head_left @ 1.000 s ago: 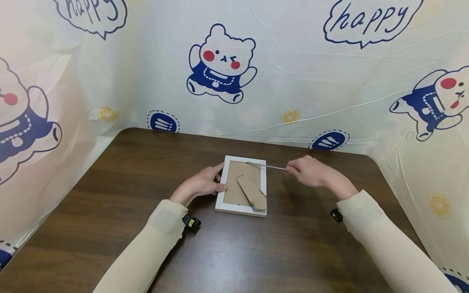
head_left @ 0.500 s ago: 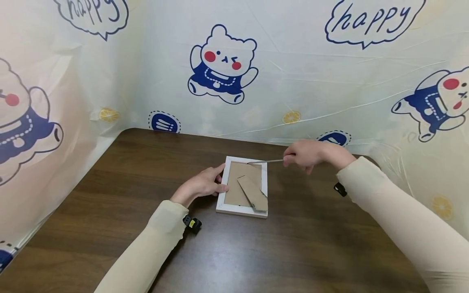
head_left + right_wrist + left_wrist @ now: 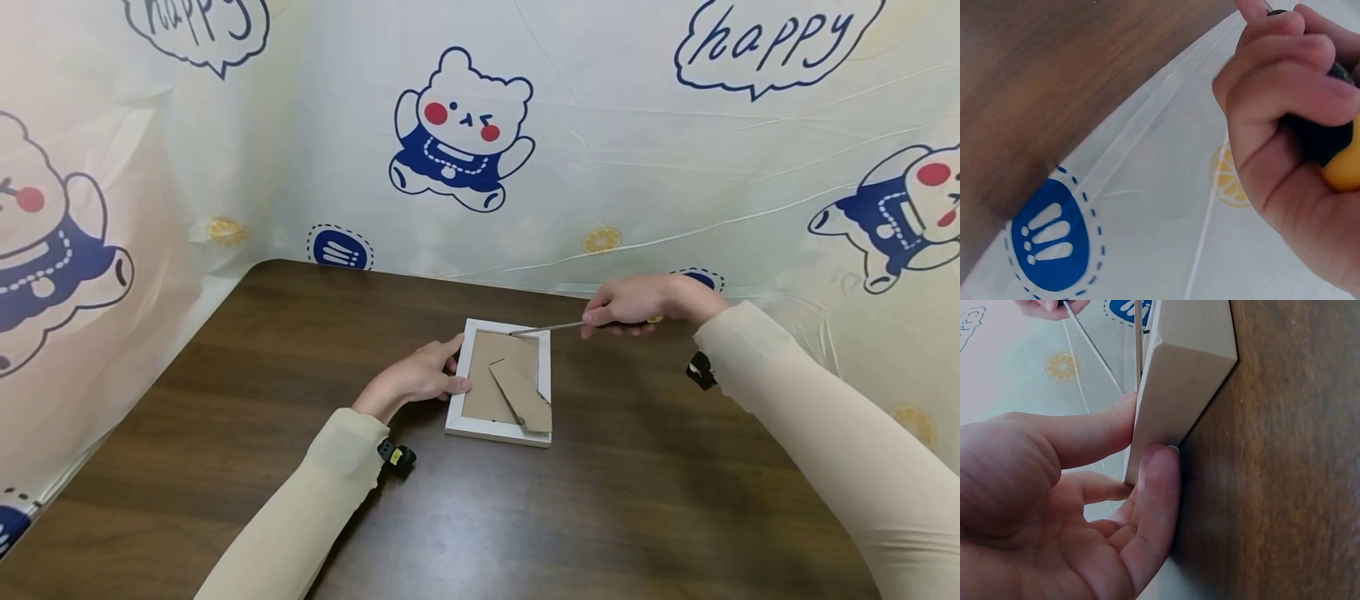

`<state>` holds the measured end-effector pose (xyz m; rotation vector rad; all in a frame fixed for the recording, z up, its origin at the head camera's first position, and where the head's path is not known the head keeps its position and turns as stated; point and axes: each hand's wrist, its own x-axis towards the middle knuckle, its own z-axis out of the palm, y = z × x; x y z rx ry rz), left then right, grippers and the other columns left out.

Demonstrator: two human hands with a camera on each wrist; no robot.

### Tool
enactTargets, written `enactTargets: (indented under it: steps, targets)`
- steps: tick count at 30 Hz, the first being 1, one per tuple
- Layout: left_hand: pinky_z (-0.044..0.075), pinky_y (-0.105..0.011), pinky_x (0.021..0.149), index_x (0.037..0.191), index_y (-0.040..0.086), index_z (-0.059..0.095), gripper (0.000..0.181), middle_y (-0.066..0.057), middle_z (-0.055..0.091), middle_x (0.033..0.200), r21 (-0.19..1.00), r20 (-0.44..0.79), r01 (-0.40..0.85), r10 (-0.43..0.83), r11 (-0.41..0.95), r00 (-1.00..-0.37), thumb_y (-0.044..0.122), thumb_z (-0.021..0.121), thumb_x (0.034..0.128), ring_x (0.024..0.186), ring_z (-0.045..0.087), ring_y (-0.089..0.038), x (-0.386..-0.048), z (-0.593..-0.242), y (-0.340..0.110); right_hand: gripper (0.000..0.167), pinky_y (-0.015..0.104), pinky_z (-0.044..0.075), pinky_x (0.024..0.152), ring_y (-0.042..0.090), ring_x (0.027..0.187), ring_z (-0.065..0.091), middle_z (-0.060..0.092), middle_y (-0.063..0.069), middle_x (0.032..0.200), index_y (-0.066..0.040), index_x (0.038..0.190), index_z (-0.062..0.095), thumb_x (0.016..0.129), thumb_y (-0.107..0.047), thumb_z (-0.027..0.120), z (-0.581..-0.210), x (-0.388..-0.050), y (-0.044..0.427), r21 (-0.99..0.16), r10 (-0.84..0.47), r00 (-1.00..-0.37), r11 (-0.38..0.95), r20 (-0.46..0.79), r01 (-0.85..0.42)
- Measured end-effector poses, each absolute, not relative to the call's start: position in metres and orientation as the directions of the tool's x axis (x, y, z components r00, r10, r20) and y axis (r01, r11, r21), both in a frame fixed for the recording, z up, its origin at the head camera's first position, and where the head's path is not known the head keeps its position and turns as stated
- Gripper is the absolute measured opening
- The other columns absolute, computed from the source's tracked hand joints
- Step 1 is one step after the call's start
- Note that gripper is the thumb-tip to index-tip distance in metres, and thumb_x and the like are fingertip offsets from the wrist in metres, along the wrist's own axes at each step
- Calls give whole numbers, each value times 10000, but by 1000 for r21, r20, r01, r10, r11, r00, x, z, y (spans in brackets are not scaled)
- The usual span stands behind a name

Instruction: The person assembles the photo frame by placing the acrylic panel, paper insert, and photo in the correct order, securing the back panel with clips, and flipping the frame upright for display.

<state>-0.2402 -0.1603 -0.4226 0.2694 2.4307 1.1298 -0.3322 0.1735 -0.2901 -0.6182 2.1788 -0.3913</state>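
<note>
A white frame (image 3: 459, 424) with a brown backing board (image 3: 487, 400) lies on the table; a flap (image 3: 521, 396) sits aslant over its lower right part. My left hand (image 3: 412, 377) holds the frame's left side, the thumb on top and fingers against the outer side of the frame (image 3: 1179, 387). My right hand (image 3: 630, 302) grips a tool with a black and yellow handle (image 3: 1342, 165). Its thin metal shaft (image 3: 555, 327) reaches left over the frame, and the tip touches or nearly touches the backing's top edge.
The brown wooden table (image 3: 300, 350) extends around the frame. Behind it and at both sides hangs a pale sheet (image 3: 322, 150) printed with bears, lemon slices and lettering. Each wrist wears a small black device (image 3: 397, 457).
My right hand has moved up and turned, its fingers now wrapped along the handle, and the shaft slopes down to the left. My left hand still holds the frame in place.
</note>
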Motion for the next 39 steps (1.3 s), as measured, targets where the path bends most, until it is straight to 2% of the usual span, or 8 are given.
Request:
enactTargets:
  steps: [6,10,18,27,32,39]
  targets:
    - [592,-377,850,1695,32,138,906,-207,527,1202,752,-325,-11,356,659,-876,160,731,1023,854,688,-258,-239,-421,-160,371,191,364,499,69,558,393,540,-1,785,-71,1327,647,1151,-333,452,-291,-331,176,-523,-488,-494,849,-720,-75]
    - [594,-386,867,1692,26,135,896,-214,536,1216,748,-326,-4,363,664,-873,162,723,1029,860,693,-259,-239,-422,-161,398,171,315,467,42,505,357,487,-29,727,-86,1418,632,1143,-324,469,-290,-331,172,-520,-479,-481,852,-735,-55]
    - [592,-395,892,1691,32,129,885,-225,535,1244,741,-333,-3,364,671,-870,179,710,1039,877,694,-262,-239,-423,-161,442,208,270,448,57,448,301,391,-61,607,-100,1512,587,1153,-307,436,-282,-324,157,-443,-495,-498,867,-712,-229]
    - [588,-412,916,1690,38,128,876,-261,498,1301,744,-330,-2,364,668,-871,172,703,1043,883,691,-270,-240,-423,-161,425,220,305,448,67,439,304,343,-72,541,-90,1504,598,1154,-244,414,-280,-314,146,-357,-506,-540,861,-673,-361]
    - [600,-398,899,1687,28,124,875,-250,510,1266,754,-325,0,373,657,-869,160,702,1043,891,688,-264,-241,-425,-161,421,222,345,437,69,424,339,361,-74,554,-69,1490,607,1148,-230,421,-283,-308,141,-294,-529,-566,840,-633,-456]
    - [594,-398,903,1686,25,122,869,-247,497,1260,755,-328,-6,369,656,-870,156,696,1046,900,680,-272,-241,-424,-161,396,234,373,434,91,436,384,407,-53,579,-75,1448,648,1135,-243,474,-286,-298,134,-209,-517,-625,841,-585,-500]
